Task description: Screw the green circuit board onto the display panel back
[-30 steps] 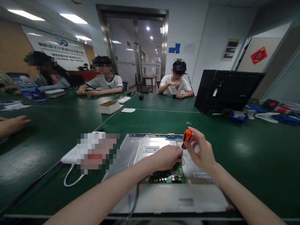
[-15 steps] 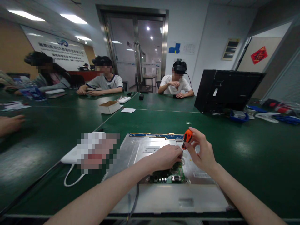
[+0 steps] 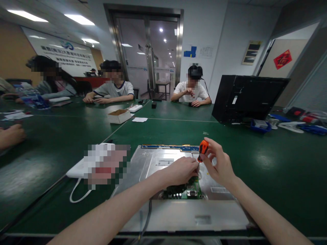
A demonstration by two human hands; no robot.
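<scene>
My right hand [image 3: 220, 164] grips a short orange-and-black screwdriver [image 3: 203, 148] by its handle, fingertips and thumb closed round it. The shaft points down, slightly tilted, toward my left hand [image 3: 185, 169]. That hand is closed, its fingers bunched by the screwdriver's lower end over a green circuit board [image 3: 198, 190]; what they pinch is hidden. The board sits on the back of a silver metal display panel [image 3: 214, 216] lying flat on the table. A blue circuit strip [image 3: 160, 147] runs along the panel's far edge. My left hand covers part of the board and the screwdriver's tip.
A white device with a cable [image 3: 76, 170] lies left of the panel, partly pixelated. Farther off are an open cardboard box [image 3: 119, 116] and a black monitor [image 3: 250, 98]. Several people sit round the green table [image 3: 276, 163]; a co-worker's hand [image 3: 12, 136] shows at the left edge.
The screwdriver's handle has shifted very slightly left with my right hand. My left hand stays in place. The co-worker's fingers at the left edge have curled in.
</scene>
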